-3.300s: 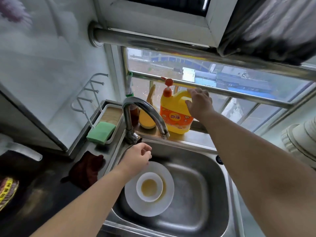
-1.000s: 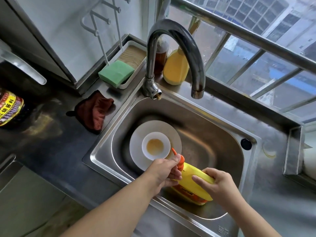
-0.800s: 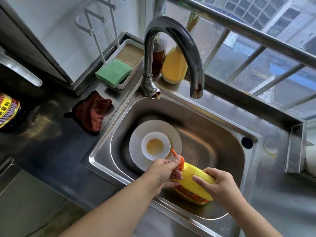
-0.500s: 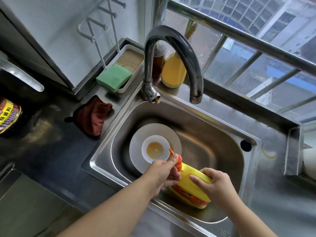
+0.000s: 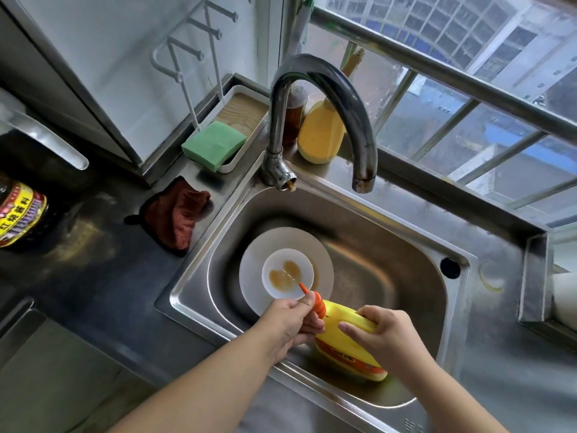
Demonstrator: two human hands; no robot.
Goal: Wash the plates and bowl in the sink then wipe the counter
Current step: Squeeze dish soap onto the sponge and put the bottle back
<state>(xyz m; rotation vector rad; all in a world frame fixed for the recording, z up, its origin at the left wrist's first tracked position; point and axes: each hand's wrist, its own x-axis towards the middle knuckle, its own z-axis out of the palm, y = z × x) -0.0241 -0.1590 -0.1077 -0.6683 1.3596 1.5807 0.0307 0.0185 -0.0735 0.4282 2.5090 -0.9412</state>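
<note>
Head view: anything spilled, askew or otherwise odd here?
Nothing spilled. The yellow detergent bottle is tipped over the sink, both hands on it, its nozzle aimed at the bowl, which holds brown residue.

One plate, one bowl, one sponge — four bottles.

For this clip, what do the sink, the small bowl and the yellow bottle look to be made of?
Sink: brushed stainless steel, going by its grey sheen and soft reflections.
Small bowl: glossy white, likely ceramic, possibly melamine; brown residue inside.
Yellow bottle: opaque moulded plastic with an orange pump, held by the left hand and right hand.
</note>
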